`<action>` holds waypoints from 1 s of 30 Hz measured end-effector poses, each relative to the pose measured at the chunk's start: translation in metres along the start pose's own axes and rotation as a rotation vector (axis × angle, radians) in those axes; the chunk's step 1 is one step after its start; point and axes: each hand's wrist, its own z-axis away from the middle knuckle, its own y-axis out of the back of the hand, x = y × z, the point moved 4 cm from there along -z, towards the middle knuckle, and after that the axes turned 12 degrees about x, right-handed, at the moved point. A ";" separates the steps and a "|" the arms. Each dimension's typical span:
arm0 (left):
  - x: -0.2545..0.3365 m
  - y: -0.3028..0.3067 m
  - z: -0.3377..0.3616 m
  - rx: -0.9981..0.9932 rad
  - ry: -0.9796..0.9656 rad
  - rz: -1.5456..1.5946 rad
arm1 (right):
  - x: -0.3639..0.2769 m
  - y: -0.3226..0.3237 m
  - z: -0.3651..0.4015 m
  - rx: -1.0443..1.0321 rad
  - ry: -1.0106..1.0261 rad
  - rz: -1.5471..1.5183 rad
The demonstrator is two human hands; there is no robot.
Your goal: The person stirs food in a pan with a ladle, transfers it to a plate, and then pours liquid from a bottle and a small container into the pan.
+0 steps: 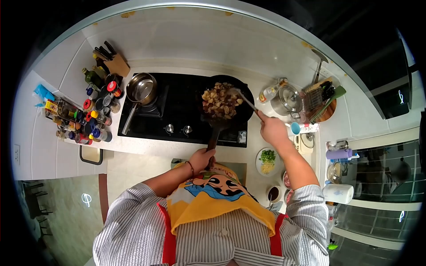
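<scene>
Framing wok (245, 110), stovetop (182, 99): white counter (256, 133), walls (177, 42).

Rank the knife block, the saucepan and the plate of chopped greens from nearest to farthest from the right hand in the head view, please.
From the right hand:
1. Plate of chopped greens, just below the hand in the picture.
2. Saucepan, on the left side of the hob.
3. Knife block, beyond the hob's left edge.

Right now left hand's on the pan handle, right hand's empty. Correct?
No, the right hand isn't empty: the head view shows it holding a long-handled utensil that reaches the food. The left hand is on the pan handle.
</scene>
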 end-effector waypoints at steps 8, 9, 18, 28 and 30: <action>0.000 0.001 0.001 -0.013 0.009 -0.004 | 0.016 -0.020 0.019 0.079 -0.051 -0.071; 0.000 0.001 0.002 -0.012 0.016 -0.001 | 0.019 -0.024 0.021 0.089 -0.043 -0.102; -0.001 0.003 -0.002 -0.006 0.001 -0.024 | 0.017 -0.007 0.053 0.050 -0.129 -0.156; -0.001 0.001 -0.001 0.006 0.022 -0.024 | 0.026 -0.015 0.058 0.077 -0.186 -0.124; -0.001 0.002 -0.001 0.014 0.013 -0.007 | 0.030 -0.010 0.058 0.115 -0.152 -0.139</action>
